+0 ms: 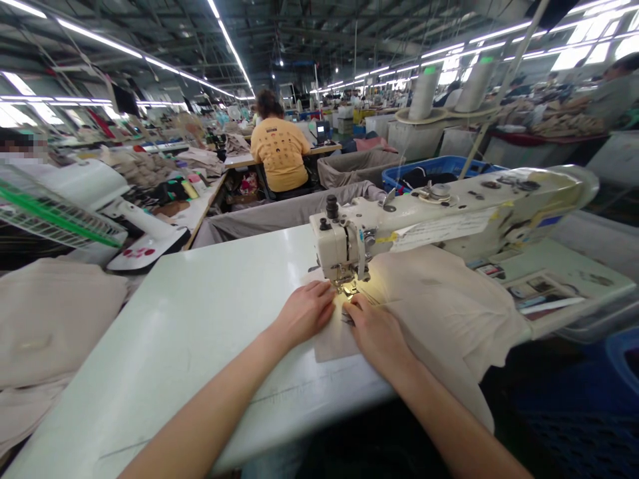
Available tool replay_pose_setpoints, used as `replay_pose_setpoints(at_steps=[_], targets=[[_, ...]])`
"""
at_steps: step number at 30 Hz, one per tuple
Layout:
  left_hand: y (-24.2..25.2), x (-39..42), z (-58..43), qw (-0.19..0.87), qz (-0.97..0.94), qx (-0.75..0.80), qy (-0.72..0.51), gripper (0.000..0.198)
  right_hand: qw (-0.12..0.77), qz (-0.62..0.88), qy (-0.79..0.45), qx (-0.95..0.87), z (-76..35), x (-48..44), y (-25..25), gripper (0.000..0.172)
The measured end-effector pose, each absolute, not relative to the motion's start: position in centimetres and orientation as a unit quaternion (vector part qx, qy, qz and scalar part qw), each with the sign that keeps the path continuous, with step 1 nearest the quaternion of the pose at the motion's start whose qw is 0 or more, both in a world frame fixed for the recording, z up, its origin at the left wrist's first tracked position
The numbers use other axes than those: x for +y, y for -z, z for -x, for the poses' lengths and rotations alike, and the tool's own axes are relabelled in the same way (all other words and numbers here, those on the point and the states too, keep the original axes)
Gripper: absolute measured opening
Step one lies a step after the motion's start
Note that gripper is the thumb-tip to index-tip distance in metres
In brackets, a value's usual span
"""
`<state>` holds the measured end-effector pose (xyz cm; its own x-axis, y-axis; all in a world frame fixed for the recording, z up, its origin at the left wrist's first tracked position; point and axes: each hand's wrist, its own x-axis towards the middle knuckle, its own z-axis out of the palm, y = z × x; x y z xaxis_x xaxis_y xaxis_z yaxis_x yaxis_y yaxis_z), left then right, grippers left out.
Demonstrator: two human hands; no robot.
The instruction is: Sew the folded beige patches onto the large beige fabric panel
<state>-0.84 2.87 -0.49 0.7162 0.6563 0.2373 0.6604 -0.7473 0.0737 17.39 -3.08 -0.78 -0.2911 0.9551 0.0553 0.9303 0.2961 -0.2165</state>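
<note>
Both hands were at the needle area of a sewing machine (452, 211), close together but not touching each other. The left hand (307, 309) lay palm down on the beige fabric (439, 293), its fingers slightly bent and their tips just beside the presser foot (350, 291). The right hand (378, 332) rested on the same fabric, its fingertips just in front of the foot; a small dark metal piece (347, 319) showed at them, and whether the fingers were closed on it or on the cloth could not be told. The fabric ran under both hands, spread wide to the right of the right hand and drooped over the near edge of the pale counter (214, 326). A yellowish light lit the cloth just beyond the fingertips.

Above and to the right of the hands stretched the machine's arm, with a sheet of paper (444, 229) stuck along it. Farther right of the right hand, small items lay on the machine's base. Well to the left of the left hand were a pile of beige cloth (57, 319) and a white fan (84, 199). Far beyond the hands, a person in a yellow shirt (279, 150) sat facing away, and a blue basket (394, 174) stood behind the machine.
</note>
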Motion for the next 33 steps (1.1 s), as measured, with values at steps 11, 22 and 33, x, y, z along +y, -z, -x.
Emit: replay_pose_setpoints(at_steps=[11, 22, 33], targets=[[1.7, -1.5, 0.5, 0.009, 0.916, -0.379, 0.133, 0.032, 0.215, 0.608, -0.036, -0.763, -19.3, -7.8, 3.2, 0.026], [2.1, -1.6, 1.0, 0.0, 0.917, -0.378, 0.128, 0.037, 0.191, 0.631, -0.014, -0.752, -19.1, -6.0, 3.6, 0.026], [2.3, -2.1, 1.4, -0.001, 0.911, -0.391, 0.13, 0.038, 0.207, 0.622, 0.017, -0.755, -19.1, -6.2, 4.2, 0.026]])
